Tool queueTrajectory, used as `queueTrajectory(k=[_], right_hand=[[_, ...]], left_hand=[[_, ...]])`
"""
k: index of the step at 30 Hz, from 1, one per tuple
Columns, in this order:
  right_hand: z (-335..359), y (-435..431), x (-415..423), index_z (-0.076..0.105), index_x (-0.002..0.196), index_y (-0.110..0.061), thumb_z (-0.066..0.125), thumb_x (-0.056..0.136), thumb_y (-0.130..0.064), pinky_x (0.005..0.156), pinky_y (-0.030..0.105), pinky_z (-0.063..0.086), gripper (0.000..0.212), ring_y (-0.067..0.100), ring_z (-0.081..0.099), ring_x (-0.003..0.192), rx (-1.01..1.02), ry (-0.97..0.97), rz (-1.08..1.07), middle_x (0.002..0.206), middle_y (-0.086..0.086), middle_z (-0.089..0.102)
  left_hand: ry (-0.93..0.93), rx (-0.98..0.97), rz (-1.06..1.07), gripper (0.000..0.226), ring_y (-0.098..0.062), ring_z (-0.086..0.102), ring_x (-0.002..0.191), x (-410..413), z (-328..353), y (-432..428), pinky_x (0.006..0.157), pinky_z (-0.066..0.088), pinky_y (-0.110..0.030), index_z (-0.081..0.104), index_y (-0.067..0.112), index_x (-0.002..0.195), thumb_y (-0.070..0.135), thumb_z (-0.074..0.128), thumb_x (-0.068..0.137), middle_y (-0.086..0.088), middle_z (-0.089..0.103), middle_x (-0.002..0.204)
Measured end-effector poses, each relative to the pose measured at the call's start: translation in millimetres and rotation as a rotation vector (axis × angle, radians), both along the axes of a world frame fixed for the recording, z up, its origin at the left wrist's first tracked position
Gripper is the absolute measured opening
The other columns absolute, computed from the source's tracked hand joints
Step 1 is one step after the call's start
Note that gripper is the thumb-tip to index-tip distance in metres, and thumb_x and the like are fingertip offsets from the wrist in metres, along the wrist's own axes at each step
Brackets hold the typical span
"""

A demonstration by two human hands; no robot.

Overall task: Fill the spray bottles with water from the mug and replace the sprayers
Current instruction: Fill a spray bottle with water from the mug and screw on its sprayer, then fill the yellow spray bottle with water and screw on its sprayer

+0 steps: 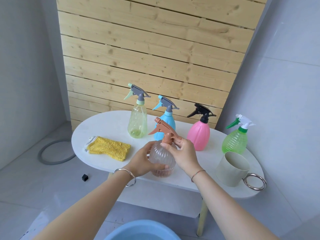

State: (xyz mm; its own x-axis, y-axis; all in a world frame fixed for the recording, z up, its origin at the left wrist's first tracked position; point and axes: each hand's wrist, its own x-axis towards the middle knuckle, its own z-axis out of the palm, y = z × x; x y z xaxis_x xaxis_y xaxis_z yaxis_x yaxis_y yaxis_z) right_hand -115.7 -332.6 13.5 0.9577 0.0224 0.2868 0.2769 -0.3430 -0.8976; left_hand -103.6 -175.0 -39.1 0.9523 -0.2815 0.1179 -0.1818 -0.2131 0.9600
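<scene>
Our left hand (143, 161) wraps the clear ribbed bottle (162, 161) at the bench (107, 125) front edge; right hand (183, 153) pinches its brown sprayer (163, 129) collar. Mug (232, 168) stands right, near the green bottle (235, 141).

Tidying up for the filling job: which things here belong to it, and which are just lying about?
Job: clear ribbed bottle, brown sprayer, yellow bottle, blue bottle, pink bottle, green bottle, beige mug.
Lying about: yellow cloth, grey hose, small black block.
</scene>
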Motion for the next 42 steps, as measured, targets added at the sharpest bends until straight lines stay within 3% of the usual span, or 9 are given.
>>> queueTrajectory(k=[6, 10, 12, 18, 21, 25, 31, 34, 42], right_hand=[[17.4, 10.2, -0.8, 0.067, 0.091, -0.031, 0.078, 0.076, -0.020, 0.093, 0.017, 0.045, 0.021, -0.002, 0.063, 0.098, -0.069, 0.015, 0.032, 0.095, -0.014, 0.071], [59.2, 46.2, 15.0, 0.066, 0.095, -0.022, 0.074, 0.081, -0.017, 0.086, 0.003, 0.037, 0.018, -0.014, 0.058, 0.085, -0.113, -0.023, 0.138, 0.090, -0.017, 0.067], [79.1, 73.1, 25.1, 0.063, 0.095, -0.024, 0.071, 0.083, -0.016, 0.086, 0.001, 0.035, 0.016, -0.014, 0.057, 0.084, -0.111, -0.032, 0.191, 0.093, -0.013, 0.067], [73.4, 144.8, 69.0, 0.054, 0.130, -0.018, 0.057, 0.094, -0.028, 0.100, 0.014, 0.032, 0.038, 0.004, 0.047, 0.125, -0.173, 0.058, 0.354, 0.132, -0.008, 0.055], [45.5, 159.7, 86.0, 0.047, 0.138, -0.020, 0.044, 0.100, -0.029, 0.101, 0.015, 0.033, 0.039, 0.006, 0.044, 0.128, -0.127, 0.184, 0.409, 0.140, -0.007, 0.049], [14.1, 177.3, 110.6, 0.032, 0.146, -0.029, 0.033, 0.102, -0.037, 0.117, 0.036, 0.023, 0.045, 0.009, 0.032, 0.139, 0.012, 0.284, 0.372, 0.151, -0.012, 0.034], [-10.8, 180.4, 133.7, 0.027, 0.147, -0.030, 0.031, 0.101, -0.043, 0.118, 0.037, 0.022, 0.049, 0.008, 0.028, 0.140, 0.119, 0.353, 0.309, 0.153, -0.013, 0.028], [-19.8, 181.6, 135.7, 0.025, 0.148, -0.031, 0.030, 0.102, -0.041, 0.118, 0.037, 0.023, 0.047, 0.007, 0.027, 0.140, 0.122, 0.334, 0.320, 0.151, -0.014, 0.029], [-27.5, 178.6, 127.5, 0.032, 0.145, -0.032, 0.037, 0.100, -0.038, 0.116, 0.034, 0.026, 0.045, 0.005, 0.034, 0.135, 0.161, 0.315, 0.292, 0.142, -0.015, 0.037]], left_hand=[[-0.039, -0.026, 0.053, 0.082, -0.011, 0.060, 0.111, -4.9, 3.3, 5.8, 0.077, 0.048, -0.012, 0.050, 0.032, 0.125, 0.026, 0.094, 0.057, 0.010, 0.063, 0.118], [-0.102, -0.073, 0.143, 0.089, -0.003, 0.058, 0.111, 1.4, 34.2, 41.3, 0.086, 0.053, -0.025, 0.053, 0.038, 0.125, 0.051, 0.089, 0.044, 0.016, 0.064, 0.117], [-0.135, -0.067, 0.196, 0.085, 0.001, 0.059, 0.107, 7.2, 51.4, 67.9, 0.087, 0.051, -0.020, 0.053, 0.043, 0.120, 0.052, 0.087, 0.042, 0.018, 0.063, 0.116], [-0.106, -0.078, 0.460, 0.101, -0.006, 0.061, 0.107, 39.6, 61.3, 160.8, 0.086, 0.051, -0.025, 0.052, 0.031, 0.129, 0.056, 0.086, 0.037, 0.010, 0.064, 0.117], [-0.089, -0.003, 0.487, 0.104, -0.014, 0.060, 0.111, 65.4, 57.4, 190.4, 0.090, 0.051, -0.029, 0.049, 0.025, 0.134, 0.050, 0.092, 0.043, 0.005, 0.062, 0.120], [-0.080, 0.002, 0.492, 0.092, -0.014, 0.057, 0.112, 101.7, 39.1, 194.4, 0.087, 0.047, -0.024, 0.047, 0.023, 0.136, 0.033, 0.093, 0.057, 0.003, 0.059, 0.124], [-0.058, -0.010, 0.487, 0.096, -0.012, 0.055, 0.113, 141.5, 7.6, 185.7, 0.089, 0.047, -0.025, 0.046, 0.026, 0.136, 0.040, 0.093, 0.054, 0.006, 0.056, 0.128], [-0.077, 0.022, 0.499, 0.092, -0.009, 0.056, 0.108, 145.5, 0.1, 185.1, 0.081, 0.046, -0.018, 0.044, 0.023, 0.138, 0.034, 0.092, 0.060, 0.006, 0.056, 0.127], [-0.064, 0.057, 0.483, 0.091, 0.001, 0.057, 0.099, 137.3, 2.0, 184.9, 0.087, 0.052, -0.027, 0.043, 0.029, 0.135, 0.037, 0.092, 0.059, 0.010, 0.055, 0.124]])
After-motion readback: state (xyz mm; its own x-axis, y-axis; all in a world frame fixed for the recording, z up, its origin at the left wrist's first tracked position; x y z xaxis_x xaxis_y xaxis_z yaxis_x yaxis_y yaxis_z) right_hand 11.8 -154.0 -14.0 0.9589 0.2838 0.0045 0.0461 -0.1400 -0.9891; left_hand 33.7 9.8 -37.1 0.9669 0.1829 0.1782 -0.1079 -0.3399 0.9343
